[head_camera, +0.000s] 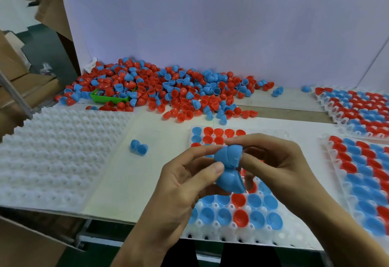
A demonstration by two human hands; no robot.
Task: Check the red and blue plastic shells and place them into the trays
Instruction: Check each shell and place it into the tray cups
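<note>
Head view showed both hands gripping 2 joined blue shells over a part-filled tray; a large pile remained.

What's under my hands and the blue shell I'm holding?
A white tray with red and blue shells seated open side up. Both hands, left hand and right hand, holding the blue shell, cover its middle rows, so those pockets cannot be seen.

Blue shell pair, red and blue pile, white trays, seemingly green bin
</note>
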